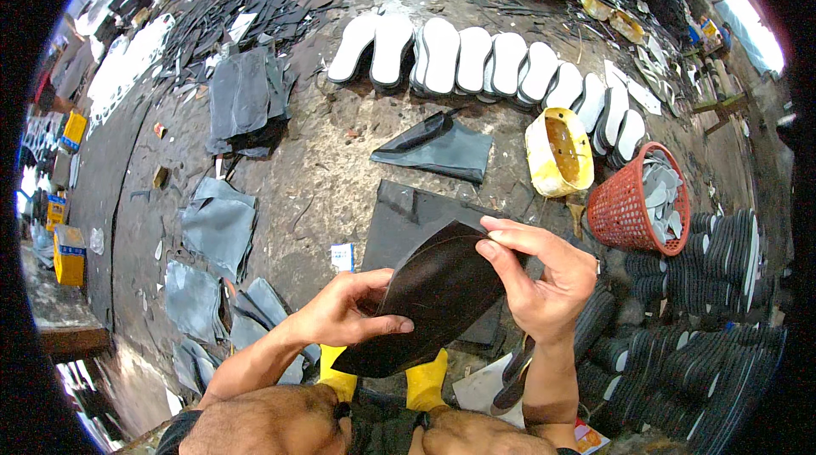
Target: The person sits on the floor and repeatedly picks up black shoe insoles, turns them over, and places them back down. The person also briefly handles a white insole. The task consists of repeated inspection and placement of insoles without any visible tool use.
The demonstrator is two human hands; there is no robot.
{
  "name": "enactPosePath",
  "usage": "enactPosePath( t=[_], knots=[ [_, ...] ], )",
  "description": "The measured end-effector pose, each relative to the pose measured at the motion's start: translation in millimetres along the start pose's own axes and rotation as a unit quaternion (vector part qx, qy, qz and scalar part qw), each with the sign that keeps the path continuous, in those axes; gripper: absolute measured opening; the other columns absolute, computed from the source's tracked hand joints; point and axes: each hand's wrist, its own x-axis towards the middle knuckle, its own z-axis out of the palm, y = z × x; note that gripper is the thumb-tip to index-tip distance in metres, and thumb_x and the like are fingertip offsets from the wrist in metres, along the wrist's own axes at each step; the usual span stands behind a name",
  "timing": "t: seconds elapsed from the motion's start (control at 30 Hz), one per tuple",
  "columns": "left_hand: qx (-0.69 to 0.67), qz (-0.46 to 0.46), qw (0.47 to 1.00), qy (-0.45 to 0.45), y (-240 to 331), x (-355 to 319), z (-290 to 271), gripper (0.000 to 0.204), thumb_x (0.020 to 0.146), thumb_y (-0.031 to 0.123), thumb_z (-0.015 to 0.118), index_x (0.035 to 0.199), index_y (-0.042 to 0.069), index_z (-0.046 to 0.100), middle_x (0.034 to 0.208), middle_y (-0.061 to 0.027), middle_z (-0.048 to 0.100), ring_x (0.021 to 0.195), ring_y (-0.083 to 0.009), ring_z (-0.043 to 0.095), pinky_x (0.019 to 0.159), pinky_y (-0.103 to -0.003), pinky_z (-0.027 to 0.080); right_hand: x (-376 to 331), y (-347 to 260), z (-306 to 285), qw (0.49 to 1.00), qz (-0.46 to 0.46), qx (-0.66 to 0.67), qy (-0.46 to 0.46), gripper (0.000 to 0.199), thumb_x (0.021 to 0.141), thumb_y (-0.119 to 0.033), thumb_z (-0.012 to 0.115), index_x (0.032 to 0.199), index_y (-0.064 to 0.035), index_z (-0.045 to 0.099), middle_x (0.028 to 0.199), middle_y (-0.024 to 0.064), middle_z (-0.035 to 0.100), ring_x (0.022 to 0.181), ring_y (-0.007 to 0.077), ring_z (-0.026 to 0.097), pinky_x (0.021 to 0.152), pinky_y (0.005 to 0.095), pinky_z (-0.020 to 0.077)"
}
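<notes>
Between both hands I hold a black rubber sheet point(442, 298), bent along its length and raised above my feet. My left hand point(355, 312) grips its left edge, thumb on the near face and fingers behind. At the upper right corner, my right hand point(540, 272) pinches the edge between thumb and fingertips. Below and beyond it a flat dark board point(399, 208) lies on the floor. A grey-black sheet with one folded side point(450, 153) rests just past that board.
White-topped soles point(442, 55) stand in a curved row at the far side. A yellow tub point(561, 153) and a red basket of grey cut pieces point(633, 208) are to the right, near stacked black soles point(697, 370). Grey sheets point(217, 225) lie at left.
</notes>
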Motion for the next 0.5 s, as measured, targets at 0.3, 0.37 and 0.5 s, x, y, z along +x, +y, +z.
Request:
enactPosePath(
  t=[0.3,0.37,0.5],
  knots=[
    [-0.037,0.014,0.999,0.029,6,2,2,0.059,0.087,0.005,0.081,0.14,0.001,0.056,0.122,-0.0086,0.07,0.11,-0.0134,0.064,0.096,-0.032,0.054,3,3,7,0.958,0.228,0.169,-0.04,0.008,0.081,0.004,0.081,0.088,0.002,0.077,0.086,0.0087,0.077,0.075,0.0101,0.07,0.073,0.0244,0.0561],
    [-0.075,-0.042,0.99,0.11,8,2,3,0.059,0.089,0.01,0.08,0.141,-0.001,0.054,0.121,-0.0086,0.07,0.107,-0.0135,0.065,0.097,-0.032,0.054,2,8,15,0.951,0.256,0.162,-0.065,0.008,0.081,0.003,0.081,0.089,0.0018,0.077,0.085,0.0079,0.077,0.074,0.0099,0.069,0.071,0.0245,0.0558],
    [-0.165,-0.053,0.982,0.077,9,8,-1,0.045,0.099,0.019,0.07,0.138,-0.002,0.058,0.117,-0.0063,0.071,0.105,-0.0112,0.065,0.093,-0.029,0.053,1,20,20,0.925,0.28,0.25,-0.052,0.008,0.081,0.002,0.082,0.086,0.0003,0.077,0.082,0.0103,0.076,0.073,0.0115,0.07,0.07,0.0246,0.0579]
  ],
)
